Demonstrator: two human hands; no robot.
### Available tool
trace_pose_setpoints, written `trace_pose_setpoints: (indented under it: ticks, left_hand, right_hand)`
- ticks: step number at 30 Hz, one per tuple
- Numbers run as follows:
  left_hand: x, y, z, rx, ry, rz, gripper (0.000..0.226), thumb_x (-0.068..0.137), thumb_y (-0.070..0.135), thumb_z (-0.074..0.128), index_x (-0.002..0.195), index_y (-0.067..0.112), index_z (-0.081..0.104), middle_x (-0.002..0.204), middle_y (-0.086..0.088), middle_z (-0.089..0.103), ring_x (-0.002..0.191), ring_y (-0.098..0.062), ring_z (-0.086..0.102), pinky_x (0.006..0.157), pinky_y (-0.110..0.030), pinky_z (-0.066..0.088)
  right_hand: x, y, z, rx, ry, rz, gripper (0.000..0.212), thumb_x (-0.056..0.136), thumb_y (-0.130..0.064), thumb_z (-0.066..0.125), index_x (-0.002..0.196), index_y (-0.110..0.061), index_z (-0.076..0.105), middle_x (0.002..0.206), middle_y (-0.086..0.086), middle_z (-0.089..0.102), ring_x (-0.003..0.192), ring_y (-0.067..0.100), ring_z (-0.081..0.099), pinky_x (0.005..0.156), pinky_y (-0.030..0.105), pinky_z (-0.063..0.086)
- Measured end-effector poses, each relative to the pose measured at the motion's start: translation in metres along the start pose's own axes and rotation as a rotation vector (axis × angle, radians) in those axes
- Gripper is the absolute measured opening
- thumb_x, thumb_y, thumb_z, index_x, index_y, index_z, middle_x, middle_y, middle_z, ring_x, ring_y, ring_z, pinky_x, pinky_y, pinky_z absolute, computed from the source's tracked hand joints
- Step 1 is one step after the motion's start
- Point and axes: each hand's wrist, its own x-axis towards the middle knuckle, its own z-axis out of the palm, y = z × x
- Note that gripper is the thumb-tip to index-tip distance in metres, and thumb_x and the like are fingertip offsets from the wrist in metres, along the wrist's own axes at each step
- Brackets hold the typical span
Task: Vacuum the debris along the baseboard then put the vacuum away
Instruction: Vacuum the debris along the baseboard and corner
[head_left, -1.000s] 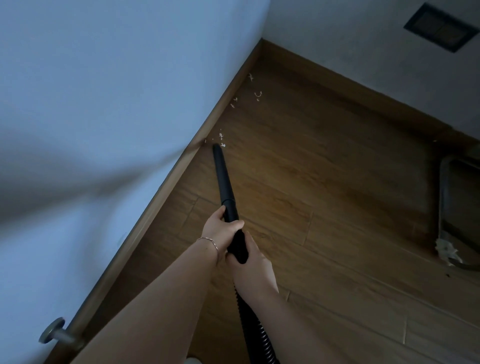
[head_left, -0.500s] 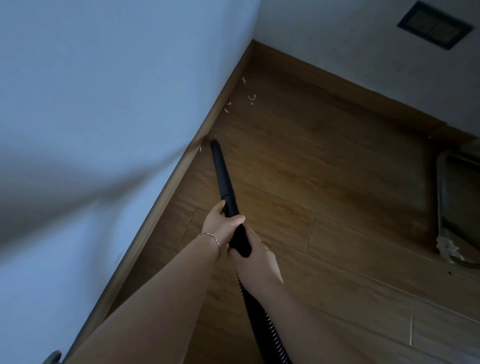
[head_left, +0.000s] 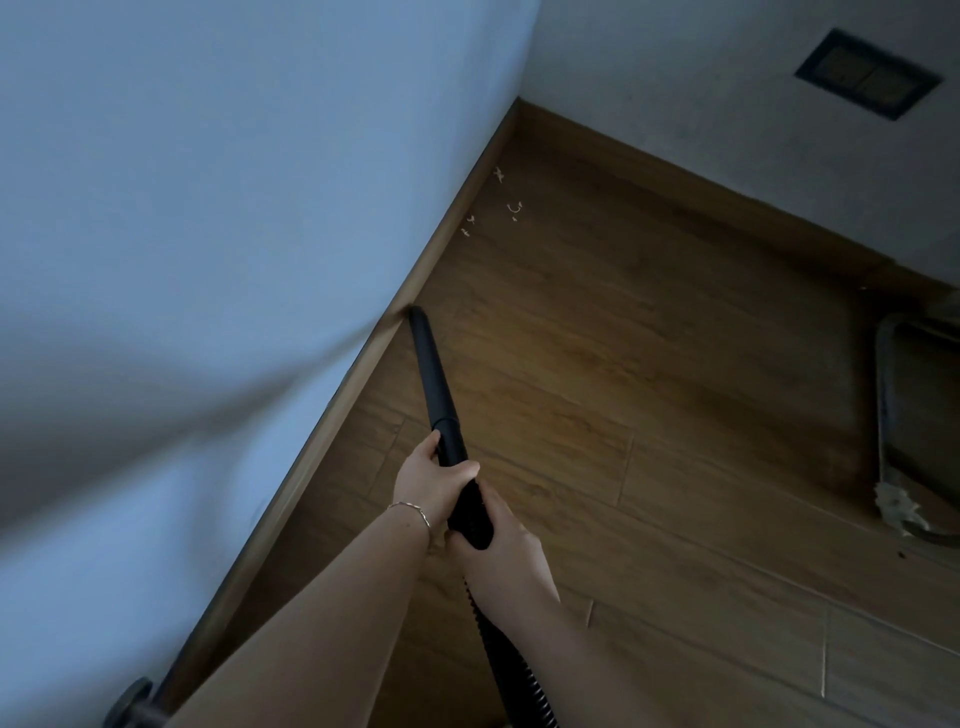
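Observation:
A black vacuum wand (head_left: 434, 374) points away from me, its tip resting on the wood floor right against the brown baseboard (head_left: 363, 358) of the left wall. My left hand (head_left: 428, 480) grips the wand's lower section; a thin bracelet circles that wrist. Just behind it, my right hand (head_left: 501, 551) holds the wand where the ribbed black hose (head_left: 519, 675) joins. Small pale bits of debris (head_left: 514, 208) lie farther along the baseboard near the corner, ahead of the nozzle tip.
Two white walls meet in a corner at top centre. A dark wall plate (head_left: 867, 78) sits on the far wall. A metal-framed object (head_left: 904, 431) with a pale scrap at its base stands at the right. A round door stopper (head_left: 132, 706) shows at bottom left.
The pale bits that lay at the nozzle tip one second ago are gone. The nozzle has shifted left against the baseboard, and both hands kept their grip.

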Motion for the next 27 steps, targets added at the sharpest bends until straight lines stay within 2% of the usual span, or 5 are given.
trace_pose_setpoints:
  ticks: [4, 8, 11, 18, 27]
  left_hand:
    - [0.006, 0.003, 0.003, -0.018, 0.011, 0.009, 0.064, 0.079, 0.02, 0.066, 0.139, 0.018, 0.043, 0.1, 0.003, 0.062, 0.095, -0.016, 0.062, 0.088, -0.034, 0.052]
    - [0.026, 0.012, 0.01, -0.034, -0.006, 0.005, 0.07, 0.078, 0.023, 0.068, 0.142, 0.021, 0.039, 0.122, -0.002, 0.06, 0.104, -0.019, 0.061, 0.096, -0.041, 0.05]
    - [0.04, 0.025, 0.02, -0.042, 0.002, 0.014, 0.075, 0.08, 0.022, 0.068, 0.146, 0.021, 0.033, 0.134, -0.001, 0.053, 0.112, -0.02, 0.057, 0.1, -0.041, 0.047]
    - [0.073, 0.061, 0.045, -0.057, 0.01, 0.023, 0.071, 0.079, 0.021, 0.067, 0.143, 0.02, 0.038, 0.115, 0.004, 0.058, 0.105, -0.019, 0.06, 0.098, -0.043, 0.049]
    - [0.118, 0.114, 0.071, -0.078, 0.002, 0.023, 0.065, 0.083, 0.016, 0.066, 0.142, 0.019, 0.039, 0.116, 0.002, 0.056, 0.108, -0.02, 0.057, 0.1, -0.039, 0.045]
  right_hand:
    - [0.009, -0.001, -0.004, 0.002, 0.02, -0.018, 0.058, 0.09, -0.032, 0.052, 0.141, -0.046, 0.031, 0.105, -0.004, 0.066, 0.078, 0.011, 0.066, 0.057, 0.022, 0.049]
    - [0.028, -0.004, -0.011, 0.017, 0.027, -0.027, 0.055, 0.089, -0.031, 0.052, 0.138, -0.046, 0.034, 0.101, -0.004, 0.066, 0.073, 0.011, 0.066, 0.052, 0.022, 0.046]
    - [0.044, -0.006, -0.024, 0.016, 0.034, -0.027, 0.054, 0.09, -0.031, 0.052, 0.138, -0.046, 0.034, 0.104, -0.004, 0.065, 0.078, 0.011, 0.066, 0.055, 0.021, 0.046]
    - [0.082, -0.019, -0.06, 0.031, 0.048, -0.031, 0.049, 0.09, -0.032, 0.053, 0.135, -0.044, 0.038, 0.099, -0.005, 0.066, 0.076, 0.012, 0.066, 0.055, 0.023, 0.048]
    - [0.135, -0.043, -0.106, -0.003, 0.052, -0.047, 0.053, 0.091, -0.031, 0.052, 0.137, -0.051, 0.033, 0.094, -0.01, 0.065, 0.069, 0.007, 0.064, 0.049, 0.019, 0.044]
